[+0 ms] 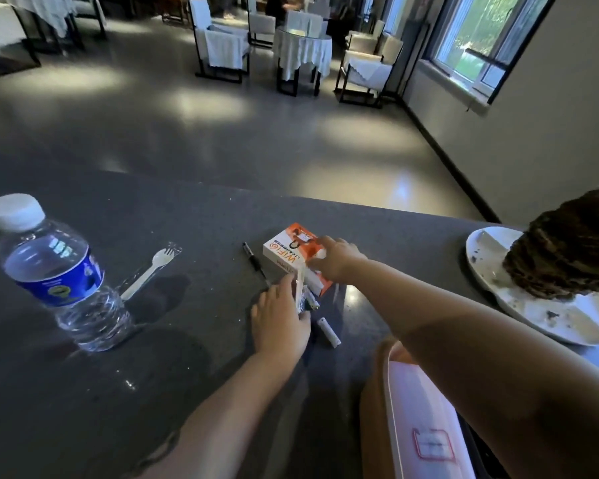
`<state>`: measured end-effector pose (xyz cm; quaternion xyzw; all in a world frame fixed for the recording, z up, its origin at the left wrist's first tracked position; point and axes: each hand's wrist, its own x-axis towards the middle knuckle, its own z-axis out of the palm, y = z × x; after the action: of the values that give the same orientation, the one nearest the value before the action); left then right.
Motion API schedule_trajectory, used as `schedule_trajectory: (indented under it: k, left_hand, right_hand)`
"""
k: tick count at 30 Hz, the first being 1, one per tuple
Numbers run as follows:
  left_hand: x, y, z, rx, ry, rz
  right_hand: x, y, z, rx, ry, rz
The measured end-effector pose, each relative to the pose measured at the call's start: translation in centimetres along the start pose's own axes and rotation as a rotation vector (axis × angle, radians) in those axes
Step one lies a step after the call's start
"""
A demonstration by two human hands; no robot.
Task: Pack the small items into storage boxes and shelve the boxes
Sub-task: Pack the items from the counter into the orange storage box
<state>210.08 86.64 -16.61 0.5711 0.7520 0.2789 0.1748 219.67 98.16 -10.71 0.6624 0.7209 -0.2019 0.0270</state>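
Note:
A small white and orange box (287,250) marked WiFi lies on the dark grey counter (187,219), its near end flap (300,283) open. My right hand (334,259) holds the box from above at its near right corner. My left hand (281,319) rests on the counter just below the box, its fingers at the open flap and curled over some small batteries (310,302). One white battery (329,331) lies loose to the right of that hand. A black pen (255,262) lies left of the box.
A water bottle (59,274) stands at the left, with a wrapped white plastic fork (149,271) beside it. A white divided plate (540,302) and a dark woven object (567,243) sit at the right edge. A pink-white item (426,420) lies near my right arm. Chairs and tables stand across the floor.

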Motion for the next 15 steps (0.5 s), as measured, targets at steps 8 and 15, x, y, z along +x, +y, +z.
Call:
schedule_trajectory:
  k: [8,15]
  left_hand:
    - [-1.6,-2.6,-2.3,-0.281,0.108,-0.06]
    - [-3.4,-2.9,-3.2,-0.379,0.155,-0.053]
  right_hand:
    - [1.6,-0.1,-0.2,0.085,-0.068,0.15]
    - [-0.2,-0.4,-1.3,0.313,0.006,0.134]
